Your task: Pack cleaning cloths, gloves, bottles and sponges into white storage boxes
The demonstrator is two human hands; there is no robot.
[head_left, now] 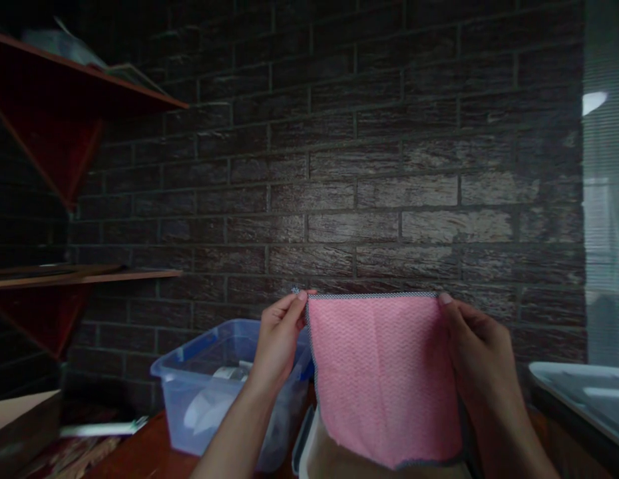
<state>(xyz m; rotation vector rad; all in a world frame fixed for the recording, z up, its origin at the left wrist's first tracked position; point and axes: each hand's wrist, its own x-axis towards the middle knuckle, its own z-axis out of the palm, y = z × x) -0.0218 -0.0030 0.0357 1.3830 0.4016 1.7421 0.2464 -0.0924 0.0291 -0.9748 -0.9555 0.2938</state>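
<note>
A pink cleaning cloth (384, 372) with a grey-and-white stitched edge hangs spread out between my two hands. My left hand (282, 326) pinches its upper left corner between thumb and fingers. At the upper right corner, my right hand (482, 342) grips the edge the same way. The top edge is stretched nearly straight, while the lower part hangs loose and curves. Below the cloth, a pale container (314, 446) is partly visible, and the cloth hides most of it.
Behind my left forearm stands a clear plastic bin (177, 406) with blue handles and white items inside. Wooden shelves (140, 274) jut out at left, above a cardboard box (24, 426). A white-rimmed tray or lid (554, 379) is at right. A dark brick wall (339, 193) rises behind.
</note>
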